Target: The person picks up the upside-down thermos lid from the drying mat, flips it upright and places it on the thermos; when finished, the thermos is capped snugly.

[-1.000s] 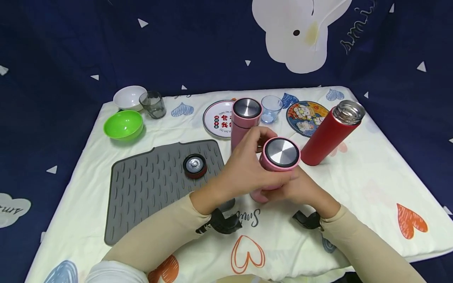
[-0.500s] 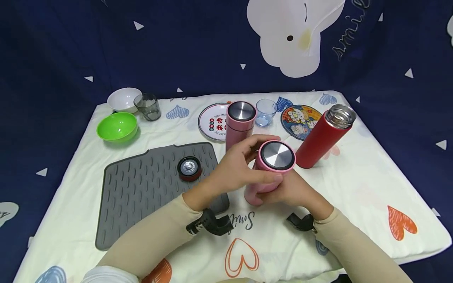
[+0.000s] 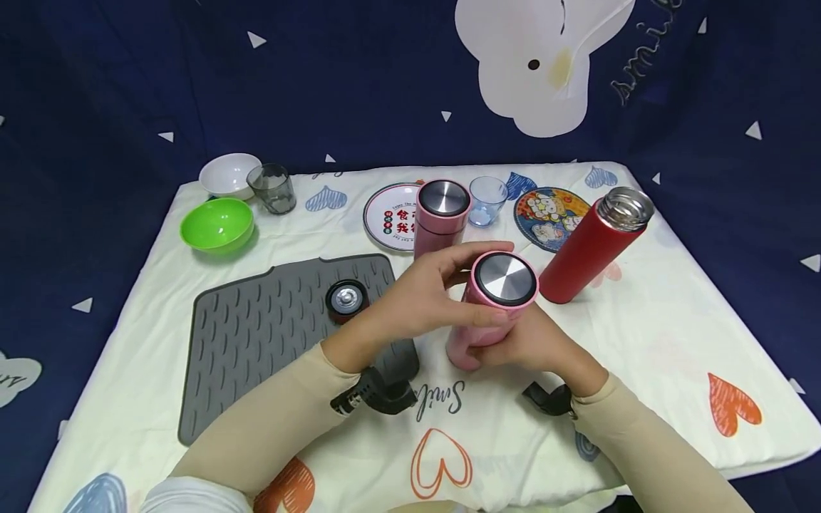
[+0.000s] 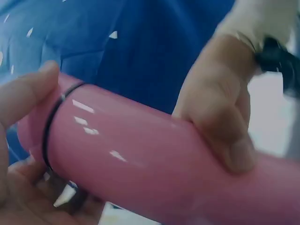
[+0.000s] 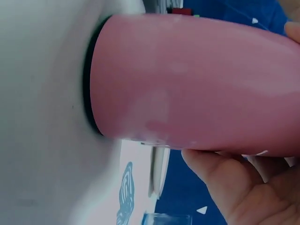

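A pink thermos (image 3: pixel 484 335) with a steel-topped lid (image 3: pixel 507 278) stands near the table's middle, leaning slightly, its base at the cloth. My left hand (image 3: pixel 430 303) grips it near the top, thumb across the front. In the left wrist view that hand's fingers (image 4: pixel 28 96) wrap the lid above a dark seam (image 4: pixel 49 126). My right hand (image 3: pixel 535 342) holds the body lower down; its thumb presses the pink wall in the left wrist view. Just behind stands a second pink thermos (image 3: pixel 441 217), lid on. An uncapped red thermos (image 3: pixel 593 249) leans at the right.
A grey drying mat (image 3: pixel 256 342) lies left, bearing a round dark stopper lid (image 3: pixel 347 299). Behind are a green bowl (image 3: pixel 217 226), a white bowl (image 3: pixel 229 174), a grey glass (image 3: pixel 272 189), a clear glass (image 3: pixel 487 199), a white plate (image 3: pixel 391 217) and a patterned plate (image 3: pixel 550 217).
My left thumb has slid leftward across the front of the held thermos, and the left wrist has drawn back left. The right hand keeps its hold. The head view shifts slightly.
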Available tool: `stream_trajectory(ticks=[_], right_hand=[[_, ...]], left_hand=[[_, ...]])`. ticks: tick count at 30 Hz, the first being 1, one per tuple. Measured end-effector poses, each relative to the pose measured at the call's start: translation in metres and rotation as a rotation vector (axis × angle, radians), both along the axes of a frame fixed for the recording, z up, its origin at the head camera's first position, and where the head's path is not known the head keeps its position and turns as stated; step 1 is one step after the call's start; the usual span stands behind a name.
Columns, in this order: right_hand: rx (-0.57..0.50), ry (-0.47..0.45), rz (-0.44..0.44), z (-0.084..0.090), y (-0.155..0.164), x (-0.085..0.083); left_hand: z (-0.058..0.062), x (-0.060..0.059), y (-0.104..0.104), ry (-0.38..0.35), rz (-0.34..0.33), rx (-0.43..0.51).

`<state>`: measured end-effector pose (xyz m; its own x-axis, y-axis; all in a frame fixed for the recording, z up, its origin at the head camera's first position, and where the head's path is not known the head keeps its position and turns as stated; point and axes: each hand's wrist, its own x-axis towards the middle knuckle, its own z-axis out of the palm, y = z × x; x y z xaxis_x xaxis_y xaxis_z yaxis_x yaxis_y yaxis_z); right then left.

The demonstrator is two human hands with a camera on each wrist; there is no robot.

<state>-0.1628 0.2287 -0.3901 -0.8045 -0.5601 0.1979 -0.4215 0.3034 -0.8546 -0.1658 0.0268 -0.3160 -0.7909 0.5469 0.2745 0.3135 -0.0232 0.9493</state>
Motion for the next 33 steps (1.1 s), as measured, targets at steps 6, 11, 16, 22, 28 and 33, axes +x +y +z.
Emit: stream_trajectory(ticks=[6,11,16,22,28,33], right_hand=[[-0.015,-0.026,-0.023,0.001,-0.001,0.002],[0.034,0.001,-0.03,0.001,0.003,0.004],[0.02,-0.015,-0.025,0.001,0.002,0.003],[0.026,0.026,-0.017,0.002,0.001,-0.003],[-0.018,0.015,-0.015,0.002,0.002,-0.004],[-0.03,0.011,-0.068,0.006,0.008,-0.003]], left_hand=[[-0.002,0.013,0.009,0.229,0.244,-0.104],[-0.004,0.004,0.004,0.16,0.098,-0.061],[0.002,0.011,0.006,0.221,0.201,-0.199],[-0.001,0.004,0.005,0.278,0.218,-0.116],[-0.001,-0.008,-0.001,0.1,0.049,-0.094],[0.012,0.01,-0.01,0.175,0.14,-0.257]])
